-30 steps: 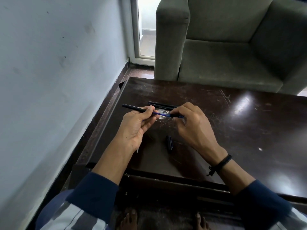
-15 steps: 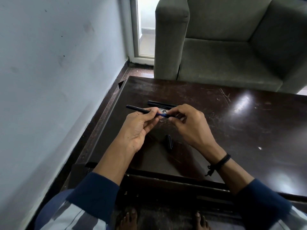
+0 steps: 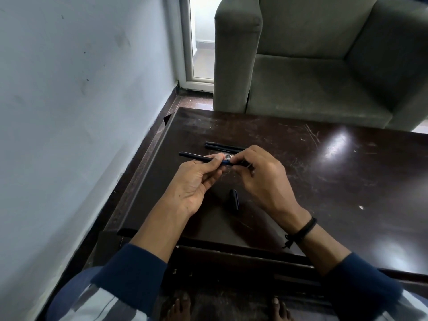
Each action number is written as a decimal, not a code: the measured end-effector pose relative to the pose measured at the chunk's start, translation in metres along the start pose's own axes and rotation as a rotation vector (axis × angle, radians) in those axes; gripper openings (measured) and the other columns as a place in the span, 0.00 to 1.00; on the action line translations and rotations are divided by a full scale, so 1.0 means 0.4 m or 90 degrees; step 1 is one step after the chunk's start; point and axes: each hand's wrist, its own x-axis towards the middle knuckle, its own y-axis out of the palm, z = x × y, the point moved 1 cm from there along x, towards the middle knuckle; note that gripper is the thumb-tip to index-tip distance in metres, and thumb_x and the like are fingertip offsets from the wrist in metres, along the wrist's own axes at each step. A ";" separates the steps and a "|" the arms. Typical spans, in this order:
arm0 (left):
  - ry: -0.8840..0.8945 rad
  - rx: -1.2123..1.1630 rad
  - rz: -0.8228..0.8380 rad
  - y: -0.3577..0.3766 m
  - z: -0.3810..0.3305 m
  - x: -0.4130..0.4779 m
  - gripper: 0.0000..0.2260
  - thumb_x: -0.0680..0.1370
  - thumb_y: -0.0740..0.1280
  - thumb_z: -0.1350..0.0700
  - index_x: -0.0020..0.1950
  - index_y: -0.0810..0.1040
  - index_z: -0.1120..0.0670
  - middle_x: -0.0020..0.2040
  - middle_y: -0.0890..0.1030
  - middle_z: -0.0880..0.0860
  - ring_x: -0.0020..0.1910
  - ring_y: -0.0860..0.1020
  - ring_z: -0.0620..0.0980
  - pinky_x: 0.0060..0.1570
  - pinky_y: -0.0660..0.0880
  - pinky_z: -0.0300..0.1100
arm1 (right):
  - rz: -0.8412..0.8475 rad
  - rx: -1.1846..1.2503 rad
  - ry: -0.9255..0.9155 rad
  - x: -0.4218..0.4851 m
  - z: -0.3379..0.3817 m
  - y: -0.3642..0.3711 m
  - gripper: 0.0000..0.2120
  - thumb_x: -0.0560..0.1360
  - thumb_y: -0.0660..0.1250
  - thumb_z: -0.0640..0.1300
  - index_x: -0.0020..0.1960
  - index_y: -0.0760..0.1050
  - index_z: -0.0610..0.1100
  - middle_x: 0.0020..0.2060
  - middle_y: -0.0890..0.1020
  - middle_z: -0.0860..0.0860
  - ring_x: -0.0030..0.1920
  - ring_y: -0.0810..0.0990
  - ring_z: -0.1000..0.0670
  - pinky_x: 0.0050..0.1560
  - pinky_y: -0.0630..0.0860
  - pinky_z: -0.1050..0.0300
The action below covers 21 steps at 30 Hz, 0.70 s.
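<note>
A thin dark pen barrel (image 3: 194, 156) sticks out to the left from my left hand (image 3: 196, 181), which pinches it between thumb and fingers. My right hand (image 3: 259, 174) pinches the blue end piece (image 3: 226, 162) of the same pen, right against my left fingertips. Both hands hover just above the dark wooden table (image 3: 324, 181). A black pen cap (image 3: 234, 199) lies on the table between my wrists. Two more dark pens (image 3: 222, 146) lie side by side just beyond my hands, their right ends hidden by my right hand.
A pale wall (image 3: 69, 112) runs close along the table's left edge. A grey-green armchair (image 3: 324, 66) stands right behind the table's far edge. A white door frame (image 3: 192, 42) shows in the far corner. My bare feet (image 3: 180, 304) are under the near edge.
My hands have drawn closer together along the pen, so less of the blue piece shows between them. The cap and the two pens on the table have not moved.
</note>
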 end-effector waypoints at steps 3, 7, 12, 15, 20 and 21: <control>-0.006 -0.020 -0.003 0.003 0.003 -0.004 0.04 0.77 0.71 0.63 0.49 0.85 0.61 0.42 0.87 0.54 0.40 0.85 0.45 0.48 0.82 0.35 | -0.010 -0.011 -0.028 -0.002 -0.002 0.003 0.06 0.74 0.75 0.35 0.50 0.83 0.42 0.45 0.81 0.52 0.45 0.79 0.53 0.45 0.79 0.58; -0.013 -0.045 -0.003 0.004 0.006 -0.004 0.05 0.77 0.72 0.62 0.51 0.84 0.61 0.43 0.87 0.54 0.40 0.85 0.45 0.49 0.81 0.36 | -0.014 -0.005 -0.036 -0.002 -0.003 0.000 0.06 0.74 0.75 0.35 0.49 0.83 0.41 0.45 0.82 0.52 0.45 0.79 0.54 0.46 0.78 0.59; -0.018 -0.040 0.001 0.002 0.014 -0.005 0.05 0.77 0.72 0.59 0.50 0.85 0.59 0.45 0.87 0.53 0.44 0.85 0.46 0.47 0.80 0.36 | 0.002 -0.051 -0.091 -0.005 -0.003 0.009 0.06 0.75 0.74 0.34 0.51 0.83 0.41 0.45 0.81 0.49 0.45 0.79 0.51 0.45 0.76 0.60; -0.013 -0.036 0.008 0.004 0.011 -0.005 0.05 0.77 0.72 0.60 0.50 0.84 0.60 0.44 0.87 0.53 0.44 0.85 0.46 0.47 0.80 0.35 | 0.000 0.031 -0.008 -0.001 0.002 -0.001 0.05 0.76 0.73 0.36 0.52 0.84 0.43 0.46 0.84 0.53 0.46 0.81 0.56 0.46 0.77 0.66; -0.003 -0.023 0.020 0.010 0.008 -0.008 0.05 0.77 0.70 0.62 0.51 0.84 0.61 0.45 0.87 0.54 0.43 0.85 0.45 0.52 0.79 0.37 | 0.031 0.128 0.137 0.009 0.004 -0.006 0.05 0.81 0.69 0.43 0.54 0.84 0.46 0.42 0.85 0.59 0.45 0.83 0.59 0.45 0.79 0.67; -0.002 -0.023 0.021 0.009 0.008 -0.008 0.06 0.78 0.70 0.62 0.52 0.84 0.61 0.45 0.87 0.54 0.43 0.85 0.45 0.52 0.80 0.37 | 0.045 0.142 0.155 0.010 0.001 -0.005 0.05 0.81 0.70 0.45 0.54 0.84 0.47 0.41 0.85 0.58 0.43 0.84 0.59 0.44 0.80 0.64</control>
